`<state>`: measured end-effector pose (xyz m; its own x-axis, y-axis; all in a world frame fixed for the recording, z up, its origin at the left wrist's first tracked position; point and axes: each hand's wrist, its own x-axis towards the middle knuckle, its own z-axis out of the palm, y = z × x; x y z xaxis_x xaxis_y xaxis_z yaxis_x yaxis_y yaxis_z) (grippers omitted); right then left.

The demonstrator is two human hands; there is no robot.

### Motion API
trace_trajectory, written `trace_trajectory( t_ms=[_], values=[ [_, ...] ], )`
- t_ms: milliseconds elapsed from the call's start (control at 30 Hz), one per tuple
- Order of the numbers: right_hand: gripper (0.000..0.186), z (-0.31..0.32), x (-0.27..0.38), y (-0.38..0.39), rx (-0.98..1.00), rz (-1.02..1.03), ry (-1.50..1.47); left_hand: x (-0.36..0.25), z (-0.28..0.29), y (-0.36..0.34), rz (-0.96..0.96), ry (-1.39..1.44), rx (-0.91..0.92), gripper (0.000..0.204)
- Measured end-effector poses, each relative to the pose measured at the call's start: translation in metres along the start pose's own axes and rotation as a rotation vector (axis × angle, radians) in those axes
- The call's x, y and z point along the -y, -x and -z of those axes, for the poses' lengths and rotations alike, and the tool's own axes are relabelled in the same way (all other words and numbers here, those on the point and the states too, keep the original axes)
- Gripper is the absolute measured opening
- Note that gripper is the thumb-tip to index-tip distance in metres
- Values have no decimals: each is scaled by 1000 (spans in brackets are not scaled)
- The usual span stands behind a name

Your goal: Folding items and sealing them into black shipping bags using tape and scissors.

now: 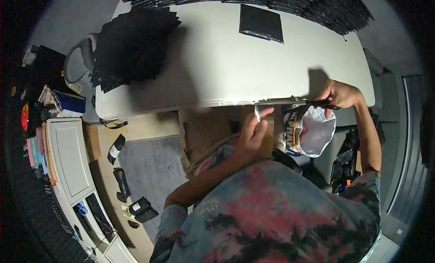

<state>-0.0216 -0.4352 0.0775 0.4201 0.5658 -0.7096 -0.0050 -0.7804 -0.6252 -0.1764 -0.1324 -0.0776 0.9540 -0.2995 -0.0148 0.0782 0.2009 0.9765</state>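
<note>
Two bare hands at work along the near edge of the white surface (235, 68)! The right hand (343, 95) has its fingers closed round the dark handles of the scissors (312, 102), blades reaching left along that edge. Over to the left hand (250, 135), just below the edge, fingers partly extended, a small pale strip (257, 113) at them; whether they pinch it, I can't tell. Beneath the right hand, an open white-lined bag (319, 131). Up top, a lone black packet (261, 24); left, a fanned pile of black packets (136, 45).
</note>
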Motion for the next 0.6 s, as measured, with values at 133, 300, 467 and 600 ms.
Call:
trace_trajectory(
  t_ms=[133, 300, 467, 600],
  values=[
    [55, 3, 10, 4, -28, 11, 104, -4, 4, 8, -17, -121, 92, 42],
    [48, 17, 1, 39, -274, -55, 21, 5, -1, 12, -2, -131, 67, 50],
    [46, 27, -38, 39, -601, 14, 38, -6, -8, 5, -100, -201, 90, 46],
    [49, 31, -70, 32, -842, 37, 602, -10, -23, -7, -222, -203, 107, 38]
  ],
)
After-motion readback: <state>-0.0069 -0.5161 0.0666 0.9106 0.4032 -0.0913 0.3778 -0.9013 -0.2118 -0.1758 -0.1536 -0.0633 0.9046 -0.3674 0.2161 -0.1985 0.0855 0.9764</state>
